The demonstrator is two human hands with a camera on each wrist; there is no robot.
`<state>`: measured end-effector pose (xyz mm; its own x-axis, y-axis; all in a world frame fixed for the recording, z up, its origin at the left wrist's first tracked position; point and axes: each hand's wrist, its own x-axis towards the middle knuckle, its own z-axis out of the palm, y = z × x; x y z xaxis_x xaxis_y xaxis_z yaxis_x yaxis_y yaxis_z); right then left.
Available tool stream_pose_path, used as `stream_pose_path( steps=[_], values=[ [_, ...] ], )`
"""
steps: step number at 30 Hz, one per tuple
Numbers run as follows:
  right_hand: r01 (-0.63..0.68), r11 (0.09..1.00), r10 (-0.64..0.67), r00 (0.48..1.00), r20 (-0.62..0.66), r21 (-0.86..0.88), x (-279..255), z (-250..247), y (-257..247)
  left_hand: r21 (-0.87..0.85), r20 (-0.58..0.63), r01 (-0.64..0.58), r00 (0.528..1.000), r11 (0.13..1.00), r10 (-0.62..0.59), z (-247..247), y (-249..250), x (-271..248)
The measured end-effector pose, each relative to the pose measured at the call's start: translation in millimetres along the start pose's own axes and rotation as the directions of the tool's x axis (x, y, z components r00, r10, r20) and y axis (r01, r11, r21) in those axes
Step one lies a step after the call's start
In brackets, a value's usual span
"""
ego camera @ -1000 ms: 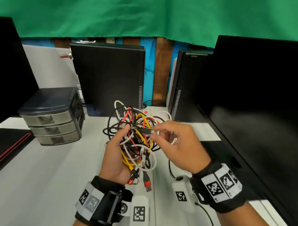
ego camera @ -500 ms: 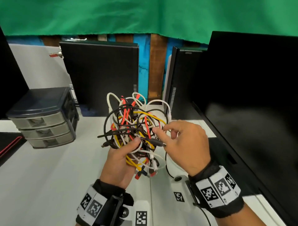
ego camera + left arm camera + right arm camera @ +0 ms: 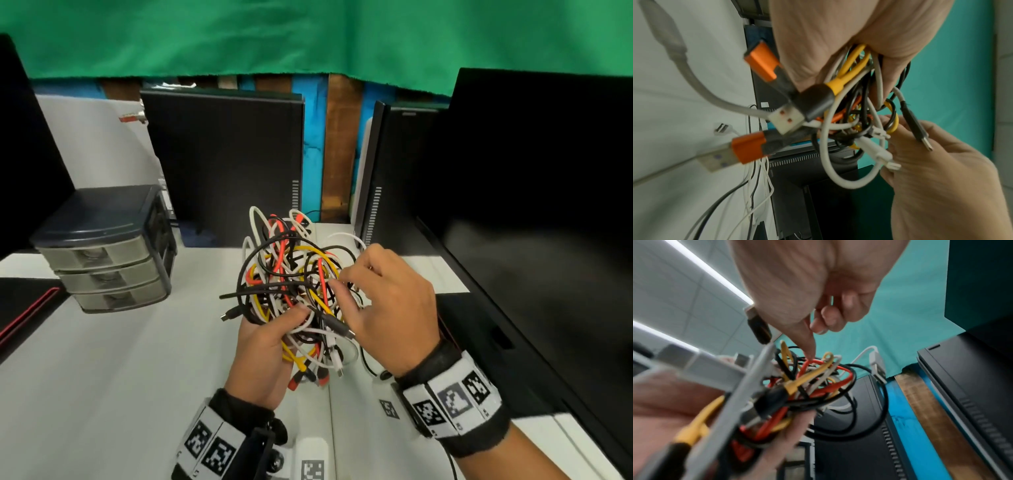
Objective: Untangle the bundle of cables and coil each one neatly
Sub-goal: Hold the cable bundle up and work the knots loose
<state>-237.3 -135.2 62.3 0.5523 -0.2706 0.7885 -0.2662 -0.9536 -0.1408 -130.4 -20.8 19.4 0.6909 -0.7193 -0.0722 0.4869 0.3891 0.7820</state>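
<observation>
Raised a little higher above the white desk [image 3: 102,359] than a second ago: cable bundle [image 3: 291,284], clutched from below in the left hand [image 3: 263,356]. Right hand [image 3: 390,308] now pinching strands at its right side. Beyond, free desk to the left; drawer unit [image 3: 109,250] and dark monitors [image 3: 226,164] at the edges.

the white desk [image 3: 102,377] carries a grey three-drawer organiser [image 3: 109,253] near its left edge. black computer cases [image 3: 226,164] stand along its back edge.

One cable bundle [image 3: 294,284], two hands, three drawers.
</observation>
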Motion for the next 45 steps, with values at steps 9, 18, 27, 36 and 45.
stream_pose_path(
  steps=[9,18,27,36,45],
  values=[
    [-0.174,0.983,0.182,0.965,0.186,-0.06,3.8,-2.8,2.6,0.015,0.013,0.0,1.0,1.0,0.0,6.5,-4.9,-2.6],
    [-0.415,0.905,0.39,0.711,0.586,-0.098,12.8,-20.9,22.5,0.138,0.061,0.055,0.996,0.989,-0.064,11.5,-16.7,-3.0],
    [-0.446,0.893,0.425,0.78,0.459,-0.07,5.8,-9.2,17.8,0.095,-0.033,0.079,0.997,0.992,-0.077,27.6,-21.2,0.5],
    [-0.792,0.192,0.403,0.602,0.689,0.58,13.5,-8.8,6.0,0.008,-0.131,0.161,0.979,0.987,-0.158,14.1,-2.6,10.6],
    [-0.731,0.446,0.361,0.675,0.643,0.517,9.4,-5.8,10.7,-0.085,-0.195,0.184,0.961,0.979,-0.197,11.6,2.1,7.9]
  ],
)
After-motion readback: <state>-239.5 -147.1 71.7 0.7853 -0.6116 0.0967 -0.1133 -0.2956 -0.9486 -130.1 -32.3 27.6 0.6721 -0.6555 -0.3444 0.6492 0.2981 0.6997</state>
